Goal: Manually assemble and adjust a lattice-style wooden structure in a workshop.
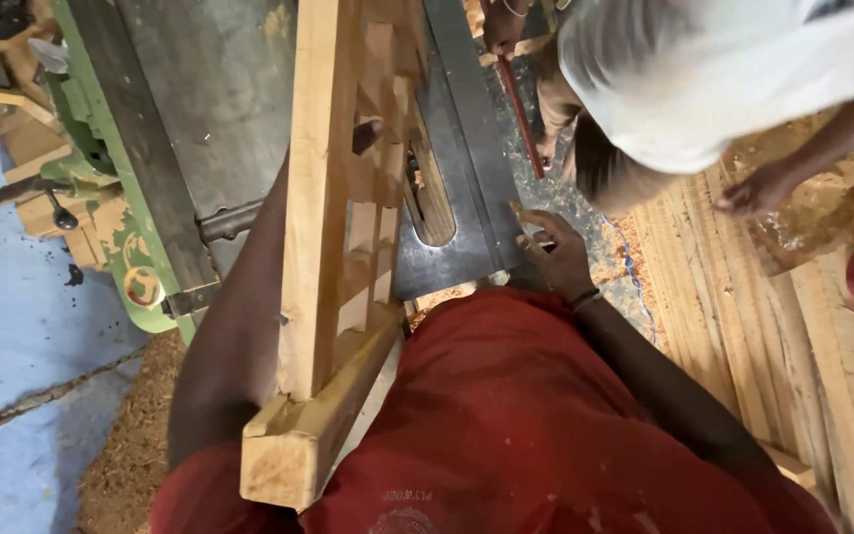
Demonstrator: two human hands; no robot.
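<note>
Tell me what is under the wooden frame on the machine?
Under the wooden frame lies the grey metal table of the machine, with an oval slot showing through the frame's gaps. The left hand reaches beneath it, mostly covered, so its grip cannot be seen.

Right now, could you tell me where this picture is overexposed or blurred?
Head view: the co-worker's white shirt is blown out by bright light; the right hand is slightly motion-blurred; the wooden frame stays fairly sharp; the left hand sits shadowed behind it.
</note>
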